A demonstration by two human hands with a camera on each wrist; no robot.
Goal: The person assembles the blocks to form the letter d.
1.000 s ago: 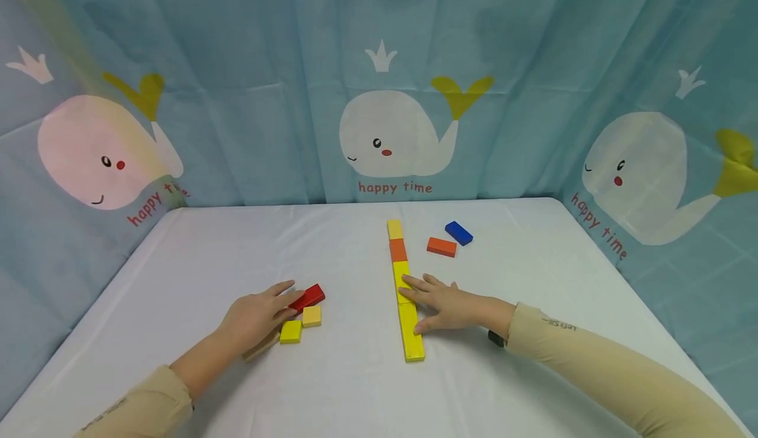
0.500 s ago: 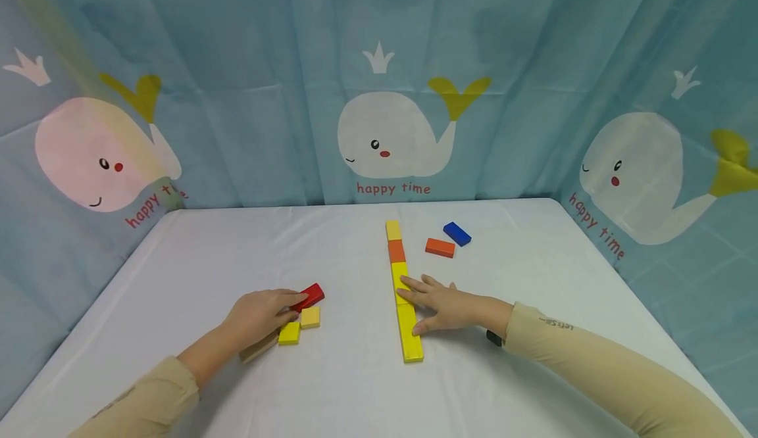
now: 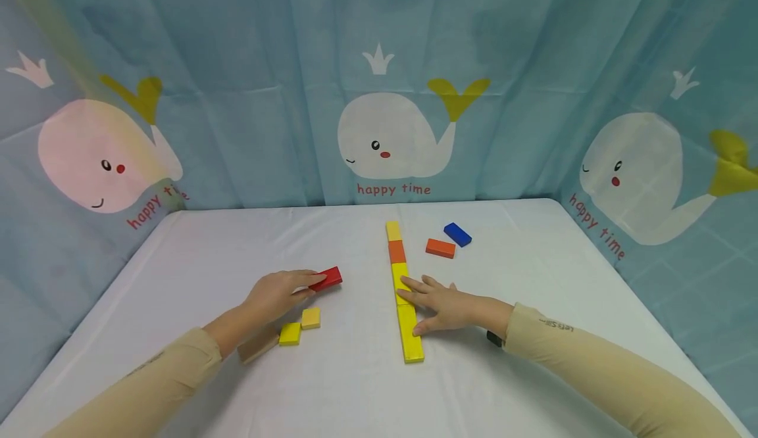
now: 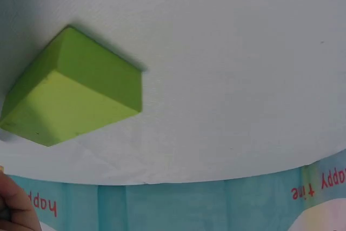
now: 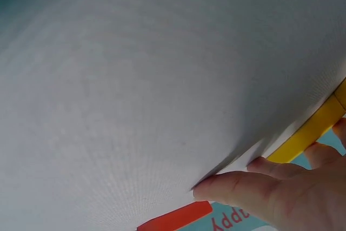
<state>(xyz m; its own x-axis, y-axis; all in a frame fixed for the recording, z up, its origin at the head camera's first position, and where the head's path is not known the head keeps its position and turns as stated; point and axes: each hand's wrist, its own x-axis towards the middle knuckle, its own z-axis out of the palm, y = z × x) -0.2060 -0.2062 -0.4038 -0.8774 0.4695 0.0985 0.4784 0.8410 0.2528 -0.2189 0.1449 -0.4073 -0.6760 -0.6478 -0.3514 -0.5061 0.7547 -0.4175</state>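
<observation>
My left hand (image 3: 276, 296) pinches a red block (image 3: 331, 278) between thumb and fingers, at or just above the table; a gap beneath cannot be made out. In the left wrist view only a bit of the hand (image 4: 19, 204) shows at the corner, and the red block is out of sight. My right hand (image 3: 441, 305) rests spread fingers on the row's near yellow blocks (image 3: 410, 339). Farther along the row lie an orange block (image 3: 397, 252) and a pale yellow block (image 3: 393, 230), end to end. The right wrist view shows fingertips against a yellow block (image 5: 308, 136).
Near my left wrist are a small yellow block (image 3: 290, 334), a pale yellow block (image 3: 310, 318) and a brown wooden block (image 3: 258, 346). Beyond the right hand lie an orange block (image 3: 441, 248) and a blue block (image 3: 458, 234). Whale-print curtains (image 3: 266, 135) border the white table (image 3: 355, 392).
My left hand has taken hold of the red block and moved it away from the small yellow blocks, forward and to the right. The right hand and the row stay where they were.
</observation>
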